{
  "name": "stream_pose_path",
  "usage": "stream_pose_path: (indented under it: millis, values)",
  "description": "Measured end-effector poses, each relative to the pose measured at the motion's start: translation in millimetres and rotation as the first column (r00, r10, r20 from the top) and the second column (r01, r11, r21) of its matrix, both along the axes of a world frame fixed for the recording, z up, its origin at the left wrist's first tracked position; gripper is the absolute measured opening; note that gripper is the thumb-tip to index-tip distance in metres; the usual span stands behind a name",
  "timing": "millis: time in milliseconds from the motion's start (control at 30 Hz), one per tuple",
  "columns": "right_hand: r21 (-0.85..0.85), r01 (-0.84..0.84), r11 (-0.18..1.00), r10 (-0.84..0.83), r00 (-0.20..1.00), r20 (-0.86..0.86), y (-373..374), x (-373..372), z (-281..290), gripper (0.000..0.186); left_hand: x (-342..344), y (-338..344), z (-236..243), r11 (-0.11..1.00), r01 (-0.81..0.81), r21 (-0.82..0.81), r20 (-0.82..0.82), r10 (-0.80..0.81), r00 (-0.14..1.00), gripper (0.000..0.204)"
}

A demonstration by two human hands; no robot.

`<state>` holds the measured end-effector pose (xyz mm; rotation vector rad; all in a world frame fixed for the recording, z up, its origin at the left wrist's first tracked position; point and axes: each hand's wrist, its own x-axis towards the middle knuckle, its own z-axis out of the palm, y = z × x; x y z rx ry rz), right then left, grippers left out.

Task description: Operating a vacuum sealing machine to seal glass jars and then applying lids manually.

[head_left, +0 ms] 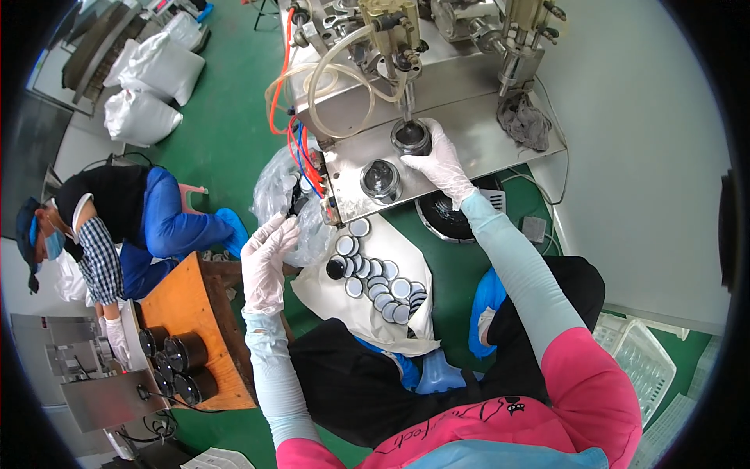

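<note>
My right hand [443, 162], in a white glove, is wrapped round the side of a glass jar [411, 139] with dark contents. The jar is directly below the metal nozzle [407, 103] of a filling machine. A second glass jar [380, 181] stands on the steel ledge [461, 144], nearer to me and to the left. My left hand [267, 262], also gloved, is closed with its fingers pressed together, beside a clear plastic bag [275, 181]. Whatever its fingers may hold is hidden. Below the ledge, several round lids [380, 288] lie on a white sheet [324, 297].
A grey rag [524, 121] lies on the ledge's right end. Orange and blue hoses [300, 152] hang at its left end. A round black-topped appliance [447, 219] sits under the ledge. At left, a co-worker [117, 211] sits by a wooden table [195, 305] bearing black jars [186, 353].
</note>
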<state>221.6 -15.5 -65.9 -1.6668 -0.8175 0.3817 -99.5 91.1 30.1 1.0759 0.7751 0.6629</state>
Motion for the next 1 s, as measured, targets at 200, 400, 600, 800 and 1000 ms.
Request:
stream_pose_path:
  millis: [200,400,600,800,1000]
  values:
    - [0.012,-0.004,1.0,0.004,1.0,-0.005,0,2,-2,0.069,1,0,0,1.0,0.009,-0.022,-0.002,-0.009,1.0,0.041]
    - [0.008,0.008,1.0,-0.008,1.0,-0.01,3,0,4,0.068,0,3,1,1.0,0.009,-0.018,-0.003,-0.009,1.0,0.041]
    - [0.011,0.006,1.0,-0.005,1.0,-0.013,3,1,0,0.068,1,2,2,1.0,0.01,-0.012,-0.006,-0.01,1.0,0.041]
    - [-0.019,-0.026,0.999,0.025,0.999,-0.038,-3,-1,0,0.073,-2,-6,-3,1.0,0.0,-0.004,-0.006,0.0,1.0,0.041]
    - [0.208,-0.009,0.978,0.028,0.995,-0.091,-45,-14,16,0.094,1,-7,2,0.997,-0.066,0.042,-0.073,0.069,0.995,0.041]
